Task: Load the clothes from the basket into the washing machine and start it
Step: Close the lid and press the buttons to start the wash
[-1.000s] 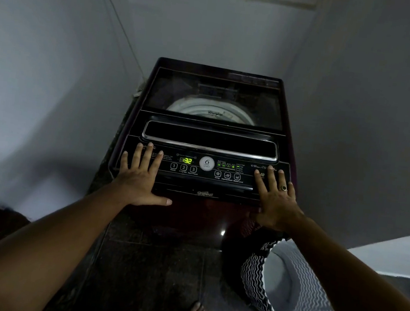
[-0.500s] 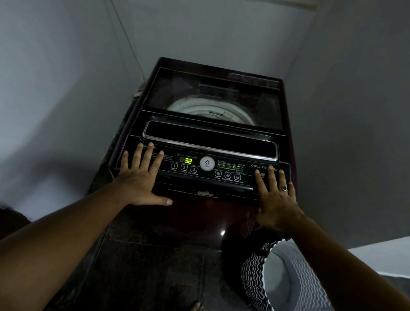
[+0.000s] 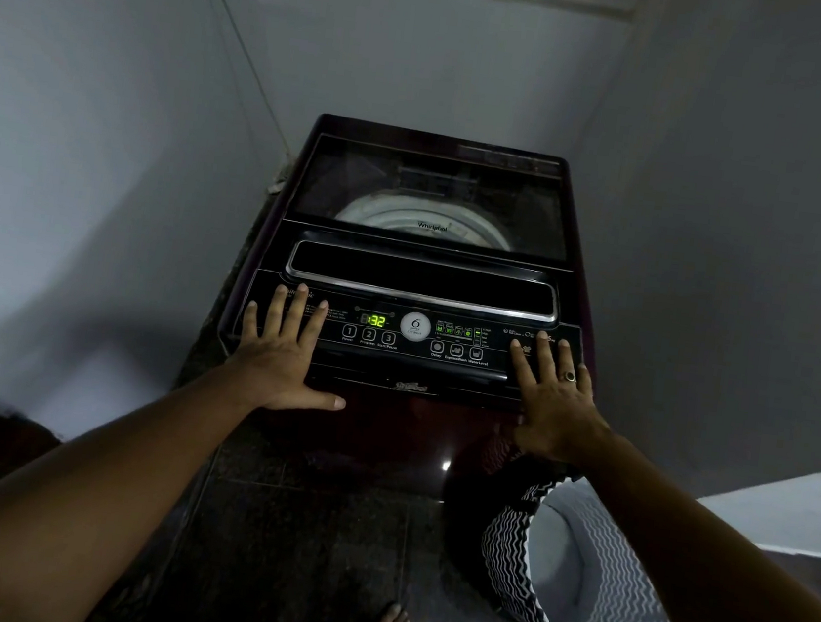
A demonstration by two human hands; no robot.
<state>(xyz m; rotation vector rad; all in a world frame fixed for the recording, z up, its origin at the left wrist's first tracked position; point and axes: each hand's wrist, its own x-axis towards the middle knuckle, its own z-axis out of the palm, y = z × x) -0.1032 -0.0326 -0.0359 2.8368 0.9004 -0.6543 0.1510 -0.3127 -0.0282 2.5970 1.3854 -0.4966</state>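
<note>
Evidently loaded and started the washing machine point(image 3: 416, 270), judging by lit display point(image 3: 374, 320) and empty basket point(image 3: 506, 545) at 5 o'clock; rested left hand point(image 3: 281, 354) and right hand point(image 3: 555, 403) flat, gripping nothing.

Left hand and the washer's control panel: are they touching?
Touching. The head view shows the left hand lying flat on the control panel, at its left end, fingers spread over its printed labels.

One wide-angle head camera looks forward and steeply down from close above the washing machine point(image 3: 423, 271), which fills the centre, with the floor point(image 3: 299, 529) along the bottom edge.
</note>
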